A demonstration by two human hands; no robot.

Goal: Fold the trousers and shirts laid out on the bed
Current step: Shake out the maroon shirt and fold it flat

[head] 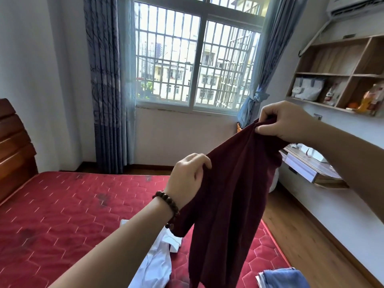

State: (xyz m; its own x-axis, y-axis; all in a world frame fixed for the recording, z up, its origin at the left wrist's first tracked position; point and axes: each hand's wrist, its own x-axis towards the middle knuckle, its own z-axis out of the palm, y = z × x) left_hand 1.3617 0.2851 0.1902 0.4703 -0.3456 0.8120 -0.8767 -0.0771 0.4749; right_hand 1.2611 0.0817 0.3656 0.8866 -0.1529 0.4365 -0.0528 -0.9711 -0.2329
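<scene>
Maroon garment (232, 194) hanging below both grips

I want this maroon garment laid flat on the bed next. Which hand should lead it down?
Probably the left hand: it grips the maroon garment lower, over the bed. The right hand is higher.

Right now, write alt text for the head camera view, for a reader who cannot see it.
Two bare hands, left hand and right hand, hold a dark maroon garment up in the air above a red quilted mattress. A white shirt and a blue garment lie on the mattress below, with a barred window behind.
</scene>
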